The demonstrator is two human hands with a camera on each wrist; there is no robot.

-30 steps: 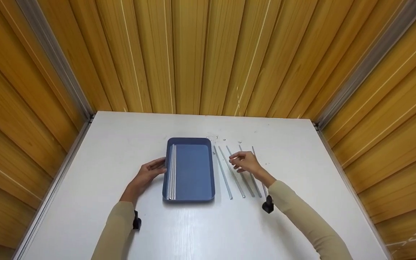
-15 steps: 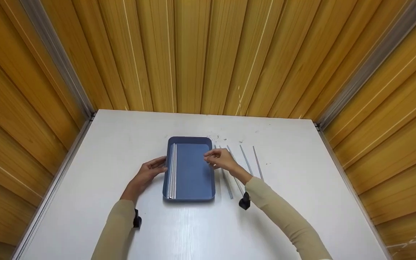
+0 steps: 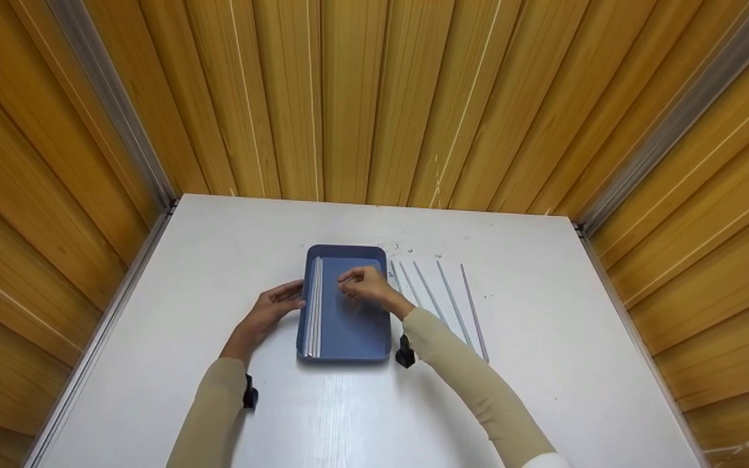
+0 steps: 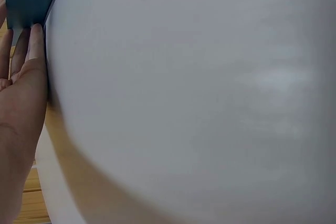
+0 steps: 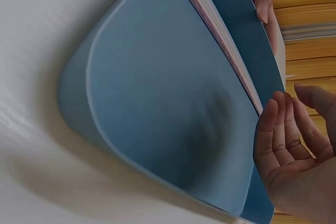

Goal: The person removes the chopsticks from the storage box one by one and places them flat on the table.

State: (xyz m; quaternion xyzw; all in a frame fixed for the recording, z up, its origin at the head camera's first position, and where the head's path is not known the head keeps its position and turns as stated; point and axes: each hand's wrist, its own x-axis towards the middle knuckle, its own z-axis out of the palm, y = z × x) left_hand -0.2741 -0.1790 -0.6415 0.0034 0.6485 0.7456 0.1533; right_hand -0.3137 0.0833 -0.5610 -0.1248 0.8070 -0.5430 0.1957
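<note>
A blue rectangular tray [image 3: 355, 359] lies in the middle of the white table. Thin, straight, pale rods [image 3: 314, 312] lie side by side along its left inner wall. My left hand [image 3: 269, 312] rests against the tray's left side; the left wrist view has its extended fingers [image 4: 35, 43] touching the outer wall. Above the tray hovers my right hand [image 3: 367, 285], its fingers loosely bent. In the right wrist view a gap shows between thumb and fingertips [image 5: 268, 113], with nothing seen between them. Several more thin rods [image 3: 456, 302] lie apart to the right of the tray.
Wood-patterned panels [image 3: 348, 97] rise behind the white table [image 3: 218, 234] and at both sides. Small dark marks dot the tabletop beyond the rods. The right forearm [image 3: 472, 383] passes over part of the loose rods.
My right hand has moved left, from over the loose rods to above the tray, with no rod visible in it. The left hand stays at the tray's left side.
</note>
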